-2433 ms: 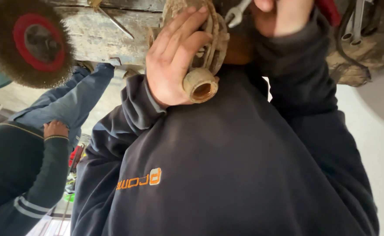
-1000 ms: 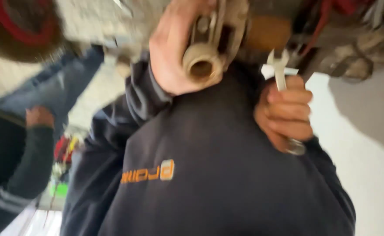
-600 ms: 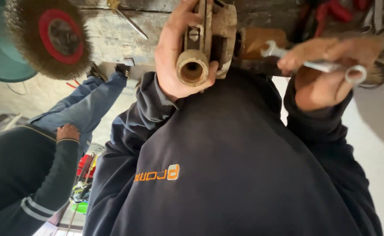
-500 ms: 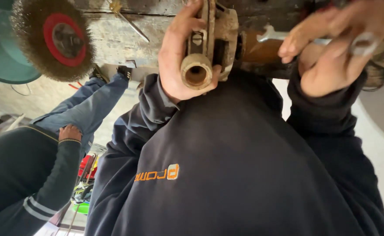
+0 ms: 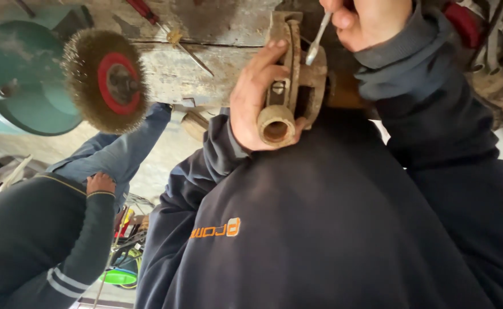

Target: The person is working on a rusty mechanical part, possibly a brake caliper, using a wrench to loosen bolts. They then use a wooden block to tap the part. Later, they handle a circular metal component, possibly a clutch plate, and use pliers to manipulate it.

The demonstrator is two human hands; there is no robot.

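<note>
The left hand (image 5: 257, 97) wraps closed around a rusty clamp fitting (image 5: 288, 91), thumb under its round end; the right hand (image 5: 371, 23), fisted, grips a wrench (image 5: 318, 39) touching the fitting's top.

— How many hands show?
— Three: the person's left hand (image 5: 257, 103), their right hand (image 5: 366, 23), and one hand of a co-worker (image 5: 101, 183).
— Tools?
— One wrench (image 5: 318, 39), one red-handled screwdriver (image 5: 165, 28), one wire brush wheel (image 5: 105, 80).
— And that rusty part?
— One metal fitting (image 5: 291, 86), with one round tube end.
</note>
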